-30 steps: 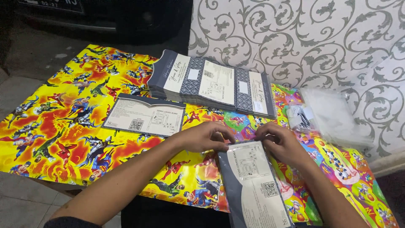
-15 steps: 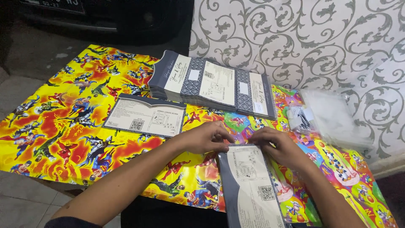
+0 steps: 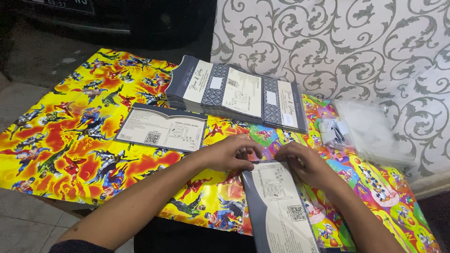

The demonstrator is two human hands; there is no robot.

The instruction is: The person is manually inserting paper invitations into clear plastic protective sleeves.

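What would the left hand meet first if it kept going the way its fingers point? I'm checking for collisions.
Probably the right hand: the left hand points rightward along the top edge of the grey-and-white printed card, with only a small gap between.

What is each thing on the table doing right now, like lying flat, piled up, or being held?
Card under the hands: flat, top end pinched by both hands.
Left hand: fingers curled on the card's top edge.
Right hand: fingers pressing the card's top edge.
Single card: lying flat, untouched.
Card stack: piled, fanned out.
Clear plastic sleeves: loose heap, untouched.
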